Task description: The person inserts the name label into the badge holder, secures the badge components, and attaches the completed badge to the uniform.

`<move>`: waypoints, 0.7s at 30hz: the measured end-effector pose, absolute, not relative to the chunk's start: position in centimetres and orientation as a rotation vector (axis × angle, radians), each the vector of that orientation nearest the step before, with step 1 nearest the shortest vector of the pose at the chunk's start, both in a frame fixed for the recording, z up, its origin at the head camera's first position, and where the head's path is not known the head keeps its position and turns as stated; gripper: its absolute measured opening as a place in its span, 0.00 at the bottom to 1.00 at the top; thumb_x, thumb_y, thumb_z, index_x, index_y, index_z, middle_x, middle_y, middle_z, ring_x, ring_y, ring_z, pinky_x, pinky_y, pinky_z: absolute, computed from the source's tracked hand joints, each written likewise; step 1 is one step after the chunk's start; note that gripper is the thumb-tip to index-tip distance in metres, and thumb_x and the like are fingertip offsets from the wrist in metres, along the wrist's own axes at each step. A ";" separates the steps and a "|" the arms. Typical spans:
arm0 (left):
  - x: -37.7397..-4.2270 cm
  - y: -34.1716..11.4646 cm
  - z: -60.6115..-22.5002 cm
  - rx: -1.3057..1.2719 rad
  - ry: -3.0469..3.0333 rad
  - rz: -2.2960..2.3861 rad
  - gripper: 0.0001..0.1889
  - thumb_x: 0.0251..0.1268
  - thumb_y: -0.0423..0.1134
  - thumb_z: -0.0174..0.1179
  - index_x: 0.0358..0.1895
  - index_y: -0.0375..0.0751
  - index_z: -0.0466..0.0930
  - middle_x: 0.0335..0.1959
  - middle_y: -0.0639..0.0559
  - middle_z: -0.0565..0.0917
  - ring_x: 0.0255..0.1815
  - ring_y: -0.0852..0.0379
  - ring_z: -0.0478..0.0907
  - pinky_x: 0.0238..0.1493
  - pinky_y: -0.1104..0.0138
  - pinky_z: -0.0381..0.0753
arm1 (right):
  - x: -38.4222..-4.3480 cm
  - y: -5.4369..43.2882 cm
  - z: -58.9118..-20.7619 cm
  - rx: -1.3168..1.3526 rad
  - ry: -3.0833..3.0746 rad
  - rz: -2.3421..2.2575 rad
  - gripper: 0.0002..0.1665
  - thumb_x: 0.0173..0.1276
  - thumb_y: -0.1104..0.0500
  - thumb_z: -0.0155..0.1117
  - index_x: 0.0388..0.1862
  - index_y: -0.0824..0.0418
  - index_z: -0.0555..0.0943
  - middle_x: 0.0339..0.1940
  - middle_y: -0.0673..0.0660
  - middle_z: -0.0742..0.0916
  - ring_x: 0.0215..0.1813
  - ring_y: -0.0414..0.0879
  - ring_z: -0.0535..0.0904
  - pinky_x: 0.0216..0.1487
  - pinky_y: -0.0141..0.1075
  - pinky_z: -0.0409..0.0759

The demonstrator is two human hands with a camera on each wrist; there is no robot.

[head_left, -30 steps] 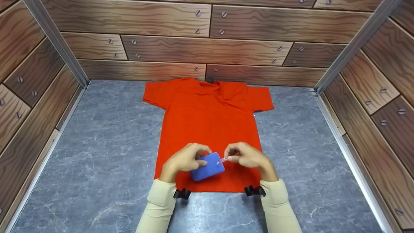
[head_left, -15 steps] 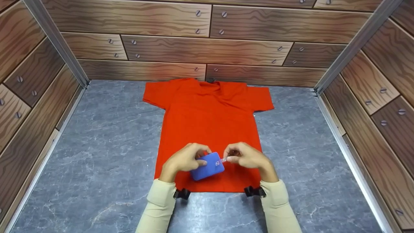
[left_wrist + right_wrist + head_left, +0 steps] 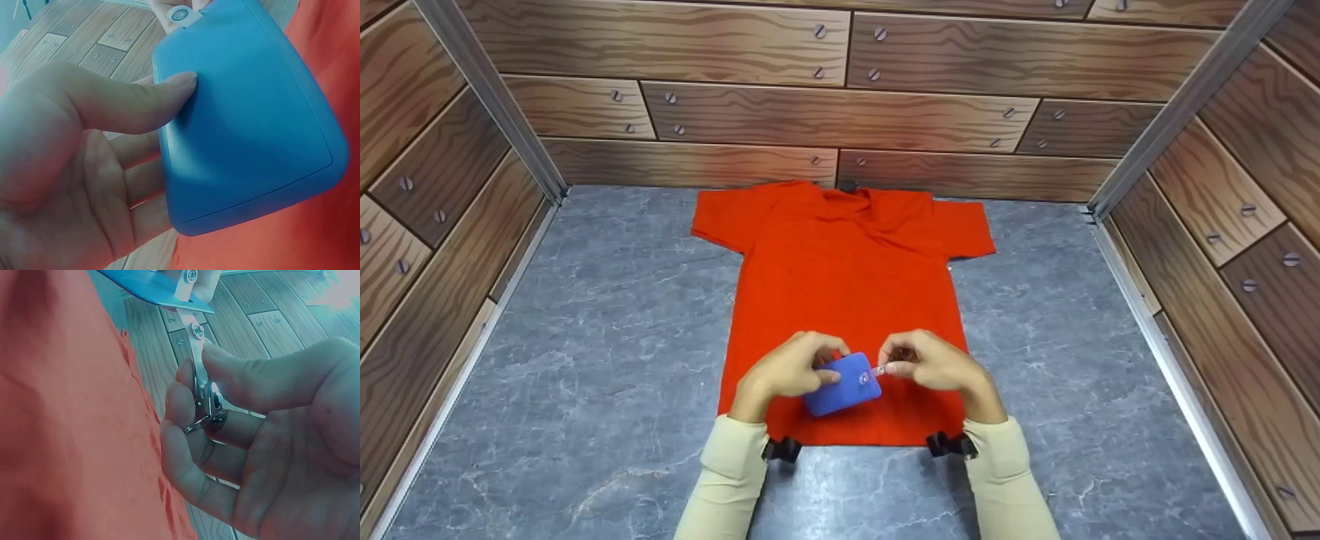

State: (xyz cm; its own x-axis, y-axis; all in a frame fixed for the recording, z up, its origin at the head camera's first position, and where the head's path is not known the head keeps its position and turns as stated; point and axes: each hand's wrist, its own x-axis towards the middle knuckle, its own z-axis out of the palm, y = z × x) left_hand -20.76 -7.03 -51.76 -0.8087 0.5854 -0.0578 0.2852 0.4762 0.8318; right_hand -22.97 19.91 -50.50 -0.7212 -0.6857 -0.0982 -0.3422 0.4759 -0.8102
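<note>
A blue badge holder [image 3: 840, 394] is held above the lower part of a red T-shirt [image 3: 847, 292]. My left hand [image 3: 791, 367] grips its left side, the thumb flat across the face and the fingers behind, as the left wrist view shows. A clear strap [image 3: 194, 337] with a snap button passes through the holder's slot. At the strap's far end sits a small metal clip [image 3: 208, 405], pinched between the thumb and fingers of my right hand [image 3: 934, 364]. The shirt lies spread out, front up, with its collar away from me.
Grey marbled tabletop [image 3: 615, 337] surrounds the shirt. Wood-patterned panels [image 3: 840, 112] wall in the back and both sides, with metal rails [image 3: 1192, 97] at the corners. A small black object [image 3: 848, 186] sits at the collar by the back wall.
The badge holder has tilted very slightly, its lower edge rising a little. Both hands keep their hold and stay in place; the shirt lies as before.
</note>
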 end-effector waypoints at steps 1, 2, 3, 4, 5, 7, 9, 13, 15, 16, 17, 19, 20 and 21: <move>-20.8 -7.0 -51.8 0.738 2.394 1.257 0.10 0.68 0.29 0.65 0.47 0.46 0.87 0.41 0.48 0.89 0.40 0.55 0.84 0.43 0.60 0.90 | -22.9 19.9 -50.5 -0.856 2.314 -1.144 0.06 0.72 0.70 0.64 0.38 0.61 0.85 0.36 0.65 0.88 0.35 0.43 0.77 0.38 0.29 0.77; -20.8 -7.0 -51.9 0.742 2.395 1.258 0.10 0.68 0.29 0.65 0.47 0.46 0.87 0.41 0.48 0.89 0.39 0.55 0.84 0.43 0.60 0.90 | -22.9 19.9 -50.4 -0.856 2.313 -1.149 0.06 0.71 0.70 0.63 0.38 0.62 0.85 0.36 0.65 0.87 0.35 0.43 0.77 0.38 0.29 0.77; -20.8 -7.0 -51.9 0.746 2.397 1.258 0.09 0.68 0.29 0.65 0.47 0.46 0.87 0.41 0.48 0.89 0.39 0.55 0.84 0.43 0.61 0.90 | -22.9 19.8 -50.4 -0.856 2.313 -1.155 0.06 0.71 0.70 0.63 0.37 0.62 0.85 0.35 0.64 0.87 0.35 0.43 0.77 0.38 0.29 0.76; -20.9 -7.0 -51.9 0.751 2.399 1.257 0.09 0.68 0.29 0.65 0.47 0.45 0.87 0.41 0.48 0.89 0.39 0.55 0.84 0.44 0.61 0.89 | -22.9 19.8 -50.3 -0.856 2.311 -1.162 0.06 0.71 0.71 0.63 0.37 0.62 0.85 0.35 0.64 0.87 0.35 0.43 0.76 0.37 0.29 0.76; -20.9 -7.0 -51.9 0.757 2.402 1.255 0.09 0.68 0.29 0.64 0.47 0.45 0.87 0.41 0.48 0.89 0.39 0.55 0.84 0.44 0.61 0.89 | -22.8 19.8 -50.3 -0.853 2.305 -1.172 0.06 0.71 0.71 0.63 0.37 0.62 0.85 0.35 0.64 0.87 0.35 0.43 0.76 0.37 0.28 0.75; -20.9 -7.0 -51.9 0.751 2.405 1.248 0.09 0.69 0.30 0.64 0.48 0.45 0.87 0.43 0.48 0.89 0.41 0.54 0.84 0.47 0.60 0.89 | -22.7 19.8 -50.1 -0.843 2.307 -1.173 0.07 0.72 0.71 0.62 0.38 0.62 0.84 0.35 0.64 0.87 0.34 0.43 0.76 0.36 0.28 0.75; -20.9 -7.0 -51.9 0.757 2.412 1.245 0.08 0.69 0.31 0.64 0.47 0.45 0.87 0.43 0.48 0.89 0.42 0.54 0.84 0.48 0.60 0.89 | -22.7 19.7 -50.1 -0.835 2.305 -1.182 0.07 0.72 0.71 0.62 0.38 0.62 0.84 0.34 0.63 0.86 0.34 0.43 0.76 0.36 0.28 0.75; -20.8 -6.9 -51.9 0.767 2.418 1.255 0.08 0.70 0.31 0.65 0.48 0.45 0.87 0.43 0.50 0.89 0.43 0.55 0.84 0.50 0.61 0.88 | -22.5 19.7 -49.8 -0.836 2.293 -1.209 0.06 0.72 0.70 0.62 0.39 0.62 0.84 0.33 0.61 0.84 0.33 0.43 0.75 0.36 0.28 0.75; -20.8 -6.9 -52.0 0.769 2.416 1.278 0.10 0.69 0.30 0.65 0.49 0.45 0.87 0.45 0.50 0.89 0.45 0.55 0.86 0.54 0.59 0.88 | -22.4 19.7 -49.7 -0.842 2.290 -1.220 0.06 0.73 0.69 0.62 0.40 0.62 0.85 0.32 0.60 0.84 0.33 0.44 0.75 0.36 0.28 0.75; -20.8 -6.9 -52.0 0.768 2.413 1.294 0.11 0.69 0.30 0.65 0.51 0.45 0.86 0.46 0.50 0.89 0.48 0.54 0.86 0.57 0.57 0.87 | -22.4 19.6 -49.6 -0.843 2.290 -1.225 0.05 0.73 0.69 0.62 0.40 0.62 0.85 0.32 0.60 0.84 0.33 0.44 0.75 0.36 0.28 0.75; -20.8 -6.9 -52.0 0.769 2.410 1.311 0.12 0.69 0.30 0.65 0.52 0.45 0.86 0.48 0.50 0.89 0.50 0.53 0.86 0.60 0.56 0.86 | -22.4 19.6 -49.6 -0.843 2.290 -1.228 0.05 0.73 0.69 0.63 0.40 0.62 0.85 0.32 0.60 0.84 0.33 0.44 0.75 0.36 0.28 0.75; -20.8 -6.9 -52.0 0.769 2.406 1.341 0.14 0.69 0.29 0.64 0.54 0.44 0.85 0.51 0.49 0.89 0.54 0.52 0.86 0.63 0.53 0.84 | -22.3 19.6 -49.5 -0.837 2.289 -1.235 0.05 0.73 0.68 0.63 0.40 0.62 0.85 0.33 0.60 0.84 0.34 0.43 0.76 0.37 0.28 0.76; -20.8 -7.0 -52.0 0.771 2.408 1.354 0.14 0.69 0.28 0.64 0.55 0.43 0.84 0.52 0.48 0.89 0.55 0.51 0.85 0.64 0.51 0.83 | -22.3 19.7 -49.5 -0.830 2.289 -1.240 0.04 0.73 0.68 0.63 0.40 0.62 0.85 0.33 0.60 0.84 0.34 0.43 0.76 0.37 0.28 0.77; -20.9 -7.0 -52.0 0.772 2.411 1.363 0.15 0.69 0.28 0.64 0.56 0.43 0.84 0.53 0.47 0.88 0.56 0.51 0.85 0.65 0.51 0.82 | -22.3 19.7 -49.5 -0.824 2.289 -1.246 0.04 0.73 0.68 0.63 0.40 0.62 0.85 0.33 0.61 0.84 0.34 0.43 0.76 0.37 0.28 0.77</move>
